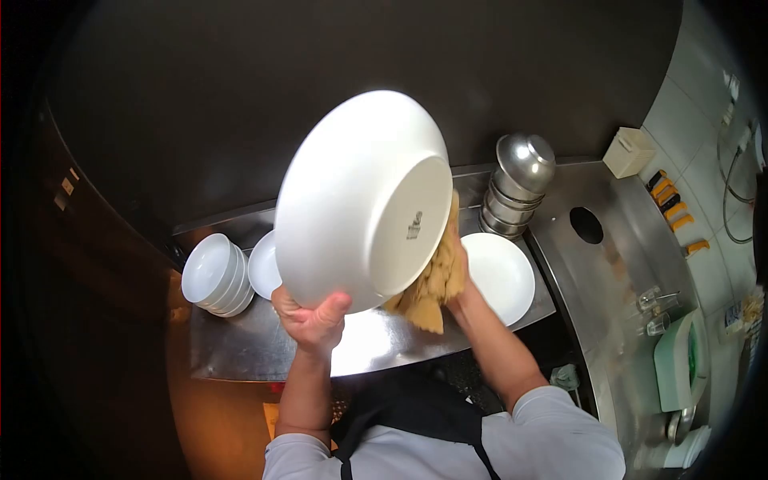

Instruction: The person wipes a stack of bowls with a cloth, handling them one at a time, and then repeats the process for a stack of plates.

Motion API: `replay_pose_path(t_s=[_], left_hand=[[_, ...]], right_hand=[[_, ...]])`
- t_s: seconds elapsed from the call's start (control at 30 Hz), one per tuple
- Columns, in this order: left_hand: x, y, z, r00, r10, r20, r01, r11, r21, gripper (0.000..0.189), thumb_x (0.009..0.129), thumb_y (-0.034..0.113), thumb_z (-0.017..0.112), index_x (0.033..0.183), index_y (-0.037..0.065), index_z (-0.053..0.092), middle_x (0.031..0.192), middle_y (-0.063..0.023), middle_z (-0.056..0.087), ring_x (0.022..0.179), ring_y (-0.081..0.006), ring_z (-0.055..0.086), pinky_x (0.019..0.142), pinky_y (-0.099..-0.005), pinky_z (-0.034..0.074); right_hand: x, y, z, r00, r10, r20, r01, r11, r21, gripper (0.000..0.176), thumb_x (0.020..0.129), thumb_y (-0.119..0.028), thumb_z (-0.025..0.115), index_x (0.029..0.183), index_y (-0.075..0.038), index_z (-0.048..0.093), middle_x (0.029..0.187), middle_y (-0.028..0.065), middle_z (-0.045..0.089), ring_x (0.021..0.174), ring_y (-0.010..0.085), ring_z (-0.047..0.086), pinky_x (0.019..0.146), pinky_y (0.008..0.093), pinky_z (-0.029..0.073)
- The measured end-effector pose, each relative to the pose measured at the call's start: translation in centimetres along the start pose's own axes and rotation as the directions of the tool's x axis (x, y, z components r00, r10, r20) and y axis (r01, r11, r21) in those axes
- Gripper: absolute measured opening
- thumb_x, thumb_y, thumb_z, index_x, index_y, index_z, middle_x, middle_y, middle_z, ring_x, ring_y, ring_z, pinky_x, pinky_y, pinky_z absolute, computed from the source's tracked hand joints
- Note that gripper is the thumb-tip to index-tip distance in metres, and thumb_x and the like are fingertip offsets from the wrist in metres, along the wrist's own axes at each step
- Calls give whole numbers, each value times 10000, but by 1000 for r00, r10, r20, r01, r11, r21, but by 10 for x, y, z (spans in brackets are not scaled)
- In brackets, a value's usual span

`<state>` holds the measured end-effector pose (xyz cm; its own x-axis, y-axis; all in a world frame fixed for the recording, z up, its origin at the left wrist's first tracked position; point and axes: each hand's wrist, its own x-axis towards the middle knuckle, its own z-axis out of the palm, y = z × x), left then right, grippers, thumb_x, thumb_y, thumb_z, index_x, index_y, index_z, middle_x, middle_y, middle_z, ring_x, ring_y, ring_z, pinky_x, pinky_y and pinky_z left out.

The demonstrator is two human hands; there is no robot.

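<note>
A deep white plate (pixel 344 192) is held up and tilted, its underside with a dark printed mark turned toward me. My left hand (pixel 314 320) grips its lower rim, thumb on the outside. On the right, my right hand (pixel 459 280) is closed on a yellowish-brown cloth (pixel 436 292), which is bunched against the plate's edge; most of its fingers are hidden behind the cloth and plate. Behind the held plate, a white bowl (pixel 262 264) is partly covered. Beside my right forearm lies a white plate (pixel 502 280) on the steel counter (pixel 264 348).
A stack of white bowls (pixel 214 272) stands at the left. Stacked metal bowls (pixel 520 176) rise at the back right. Farther right, the steel worktop (pixel 560 232) has a round dark hole (pixel 586 226), glasses (pixel 658 323) and a pale green container (pixel 678 364). Orange-handled tools (pixel 672 204) line the wall.
</note>
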<state>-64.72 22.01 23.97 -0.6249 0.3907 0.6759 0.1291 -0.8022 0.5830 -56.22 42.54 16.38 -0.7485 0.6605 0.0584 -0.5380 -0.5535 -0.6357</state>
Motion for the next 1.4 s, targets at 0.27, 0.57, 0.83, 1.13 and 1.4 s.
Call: replay_pose_path(t_s=[0.27, 0.57, 0.83, 1.13, 1.4], left_hand=[[15, 11, -29, 957, -268, 109, 283, 948, -147, 655, 798, 107, 858, 1338, -69, 530, 1218, -158, 685, 1038, -243, 704, 910, -348, 564], [17, 1, -4, 975, -222, -2, 221, 971, -90, 385, 805, -12, 818, 1161, -59, 680, 1084, -133, 740, 969, -220, 715, 893, -337, 561], [3, -36, 27, 995, 38, -87, -16, 971, 239, 144, 863, -18, 771, 999, -45, 734, 998, -81, 756, 895, -125, 690, 828, -273, 541], [16, -9, 16, 999, -46, 28, 42, 992, 121, 209, 882, -7, 777, 1078, -43, 715, 1058, -90, 745, 949, -122, 675, 868, -272, 522], [1, -19, 29, 991, 133, -32, -108, 902, 418, 60, 876, -19, 768, 917, -50, 737, 924, -85, 759, 844, -129, 690, 765, -270, 538]], right_hand=[[11, -55, -8, 992, 95, -82, -90, 994, 55, 643, 910, -349, 763, 1394, 1, 524, 1219, 139, 670, 1076, 277, 675, 978, 389, 547], [-13, -31, 30, 896, -420, -148, 355, 874, -331, 466, 996, -245, 658, 1360, 17, 529, 1247, 113, 634, 1089, 188, 645, 934, 321, 527], [-77, 42, 62, 717, -624, 310, 653, 446, -613, 515, 913, -178, 716, 1356, 37, 567, 1335, 216, 609, 1250, 346, 593, 1096, 479, 415], [-6, -66, 114, 387, -557, 735, 863, -61, -501, 562, 860, -256, 714, 1345, 10, 615, 1280, 263, 652, 1242, 391, 618, 1107, 516, 418], [-10, -1, 73, 937, -348, 9, 319, 848, -423, 325, 952, -168, 690, 1203, 33, 642, 1108, 114, 718, 1056, 183, 684, 894, 327, 539]])
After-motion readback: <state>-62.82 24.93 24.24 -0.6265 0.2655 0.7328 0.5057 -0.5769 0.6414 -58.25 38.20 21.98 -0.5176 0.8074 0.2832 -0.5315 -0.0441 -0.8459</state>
